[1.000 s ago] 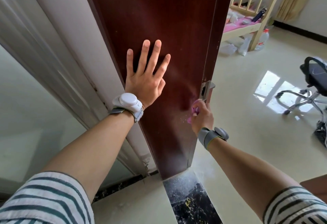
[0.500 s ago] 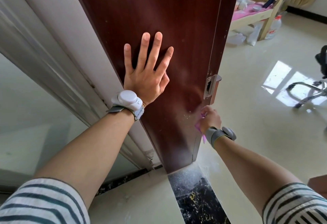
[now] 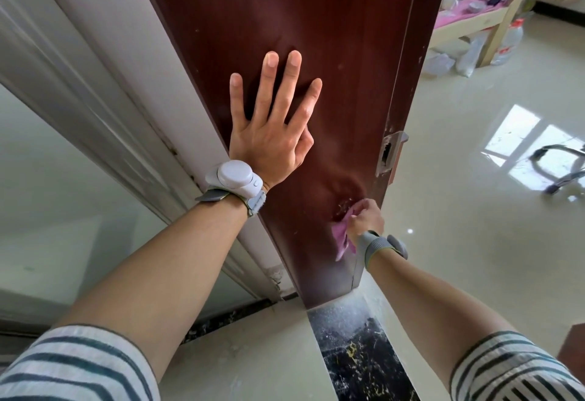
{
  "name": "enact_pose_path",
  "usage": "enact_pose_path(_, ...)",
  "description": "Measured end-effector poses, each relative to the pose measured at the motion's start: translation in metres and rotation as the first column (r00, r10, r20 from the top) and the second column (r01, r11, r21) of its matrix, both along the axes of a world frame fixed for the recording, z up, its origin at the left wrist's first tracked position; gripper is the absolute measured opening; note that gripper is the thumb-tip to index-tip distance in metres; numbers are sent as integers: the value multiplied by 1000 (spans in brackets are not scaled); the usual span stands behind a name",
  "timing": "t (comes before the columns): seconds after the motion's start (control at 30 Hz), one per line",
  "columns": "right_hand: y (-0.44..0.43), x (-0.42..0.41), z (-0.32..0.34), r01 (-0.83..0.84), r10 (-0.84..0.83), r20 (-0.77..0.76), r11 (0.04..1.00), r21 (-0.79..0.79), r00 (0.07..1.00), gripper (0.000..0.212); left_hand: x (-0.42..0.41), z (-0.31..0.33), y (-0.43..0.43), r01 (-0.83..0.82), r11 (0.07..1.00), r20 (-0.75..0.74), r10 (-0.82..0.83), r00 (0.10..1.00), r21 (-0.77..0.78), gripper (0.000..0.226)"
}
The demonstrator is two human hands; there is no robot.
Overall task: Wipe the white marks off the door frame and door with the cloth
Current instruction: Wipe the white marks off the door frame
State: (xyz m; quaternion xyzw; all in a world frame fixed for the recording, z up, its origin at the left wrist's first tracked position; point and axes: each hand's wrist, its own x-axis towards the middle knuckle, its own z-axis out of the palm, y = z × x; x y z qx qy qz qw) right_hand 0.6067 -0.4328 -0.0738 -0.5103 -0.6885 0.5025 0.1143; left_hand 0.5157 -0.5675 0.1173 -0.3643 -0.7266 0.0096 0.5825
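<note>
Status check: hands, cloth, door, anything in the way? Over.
Left hand flat on door, fingers spread. Right hand grips pink cloth low on door, by white specks. Latch plate above, apart from the cloth.

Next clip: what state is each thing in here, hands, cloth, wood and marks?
left hand: flat, fingers spread, pressing the dark wood panel.
right hand: grips the cloth low against the panel.
cloth: pink, bunched, one end hanging below the hand.
white marks: specks on the wood beside the cloth.
metal plate: on the panel's edge, hole empty.
</note>
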Motion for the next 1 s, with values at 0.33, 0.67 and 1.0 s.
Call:
enact_pose_path(0.33, -44, -10, 7, 68, -73, -104, 996, -53, 992, 28, 1, 2, 1, 7, 1000, -4, -7, 1000, -2, 52)
enact_pose_path(0.67, -30, 0, 24, 103, -88, -167, 991, 82, 982, 26, 2, 3, -1, 10, 1000, 4, -10, 1000, -1, 53)
enact_pose_path(1.0, -71, 10, 0, -308, 307, 16, 949, 69, 951, 13, -1, 2, -3, 26, 1000, -3, -26, 1000, -15, 54)
